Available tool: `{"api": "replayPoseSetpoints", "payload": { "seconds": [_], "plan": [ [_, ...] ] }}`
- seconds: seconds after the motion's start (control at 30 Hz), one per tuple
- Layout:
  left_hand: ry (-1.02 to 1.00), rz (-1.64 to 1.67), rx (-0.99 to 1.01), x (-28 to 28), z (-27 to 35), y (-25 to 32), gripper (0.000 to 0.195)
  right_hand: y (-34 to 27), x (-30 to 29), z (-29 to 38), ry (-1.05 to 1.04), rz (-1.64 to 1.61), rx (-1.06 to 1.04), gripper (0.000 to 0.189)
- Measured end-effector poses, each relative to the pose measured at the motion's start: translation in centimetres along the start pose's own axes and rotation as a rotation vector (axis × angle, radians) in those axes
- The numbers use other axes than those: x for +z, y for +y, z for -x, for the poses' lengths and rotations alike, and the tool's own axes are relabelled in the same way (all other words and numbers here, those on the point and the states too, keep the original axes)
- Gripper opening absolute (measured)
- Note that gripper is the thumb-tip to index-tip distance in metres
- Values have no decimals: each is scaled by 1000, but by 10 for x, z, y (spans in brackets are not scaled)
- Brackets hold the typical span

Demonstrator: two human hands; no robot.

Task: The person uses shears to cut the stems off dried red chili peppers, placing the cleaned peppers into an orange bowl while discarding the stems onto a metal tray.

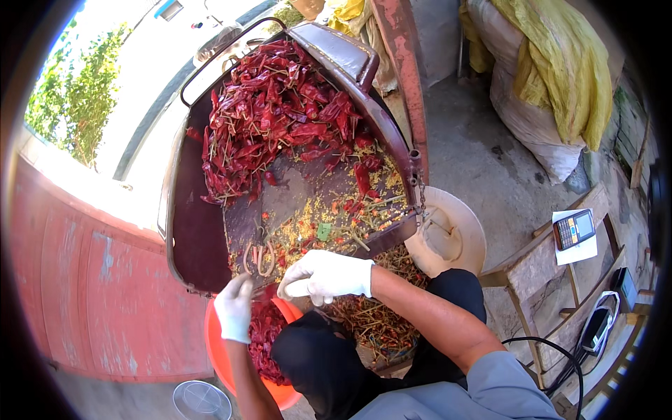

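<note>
Both my hands wear white work gloves. My left hand hovers over the rim of an orange plastic bucket, its fingertips close together. My right hand is curled at the near edge of a dark maroon metal cargo bed. Glove fingers and blur hide whether either hand holds anything. A heap of dried red chili peppers, many with stems, fills the far part of the bed. Nearer to me lie yellow seeds and loose stems. Red chili pods without visible stems lie in the bucket.
Below the bed spreads a pile of cut stems, beside a pale basin. A wooden bench at right carries a keypad phone. Large woven sacks stand behind. A round mesh sieve rests bottom left.
</note>
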State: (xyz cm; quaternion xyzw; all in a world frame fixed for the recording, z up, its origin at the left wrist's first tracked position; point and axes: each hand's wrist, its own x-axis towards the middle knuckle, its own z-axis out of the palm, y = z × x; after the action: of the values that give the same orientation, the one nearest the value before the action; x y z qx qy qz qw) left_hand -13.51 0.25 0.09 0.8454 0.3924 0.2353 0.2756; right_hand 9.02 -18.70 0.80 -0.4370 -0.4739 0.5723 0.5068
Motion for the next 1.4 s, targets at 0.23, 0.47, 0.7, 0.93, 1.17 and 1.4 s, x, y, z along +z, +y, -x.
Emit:
{"api": "replayPoseSetpoints", "payload": {
  "seconds": [0.23, 0.47, 0.7, 0.93, 1.17, 1.4],
  "plan": [
    [-308, -100, 471, 167, -94, 143, 40, -10, -18, 17, 12, -12, -36, 25],
    [-303, -385, 347, 244, -122, 161, 58, -16, -34, 25, -32, -35, -57, 27],
    [-193, 265, 17, 184, -101, 119, 36, -17, -40, 23, 497, 42, 63, 25],
    [-57, 631, 103, 132, -33, 129, 30, 17, -27, 3, 1025, 470, -87, 66],
    [73, 179, 472, 127, -4, 138, 37, 16, -17, 5, 964, 260, -49, 58],
    [-286, 687, -27, 95, -3, 126, 27, 12, -23, 7, 886, 428, -22, 55]
  ]
}}
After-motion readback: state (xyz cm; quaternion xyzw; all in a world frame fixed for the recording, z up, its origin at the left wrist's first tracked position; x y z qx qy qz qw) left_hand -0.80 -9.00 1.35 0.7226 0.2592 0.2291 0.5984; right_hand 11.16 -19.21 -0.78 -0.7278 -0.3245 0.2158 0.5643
